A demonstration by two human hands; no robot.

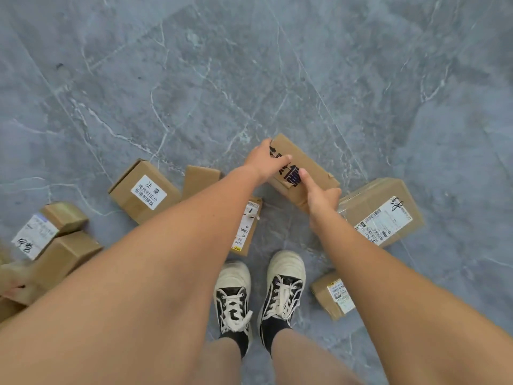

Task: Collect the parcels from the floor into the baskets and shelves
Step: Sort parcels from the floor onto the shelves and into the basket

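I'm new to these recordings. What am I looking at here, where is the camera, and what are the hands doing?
No machine here: a person wears a camera on the head, looking down past their own arms and sneakers at a grey marble floor. Cardboard parcels lie scattered around the feet, such as a box with a white notice label and a larger box with a shipping label. Both hands are on one box with black handwriting: the left hand grips its far end, the right hand its near end. No baskets or shelves are in view.

A white label point(148, 192) on a cardboard box point(144, 190) reads "注意"; other labels are illegible.
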